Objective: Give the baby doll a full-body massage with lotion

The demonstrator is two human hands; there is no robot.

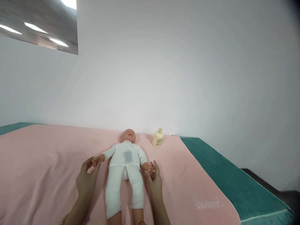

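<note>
Hands of one person are seen from above, reaching forward over a bed covered by a soft pink blanket [47,162]. At the middle of the blanket a plastic baby doll in a white cloth bodysuit [125,165] is laid on its back, head pointing away toward the wall, arms spread out to either side and legs stretched toward the viewer. The left hand [87,179] is placed at the doll's hand on the left of the picture, with thumb and fingers loosely curled around that small hand. The right hand [154,181] is placed at the doll's other hand, fingers lightly closed about it, beside the doll's hip. Both forearms enter from the bottom edge, one on each side of the doll's legs. A small pale yellow pump bottle [158,138] is stood upright on the blanket near the doll's head, just to its right and close to the plain white wall [187,78]. A teal green mattress [229,178] is exposed to the right of the blanket. Faint cursive lettering is stitched into the blanket's near right corner; it cannot be read.
</note>
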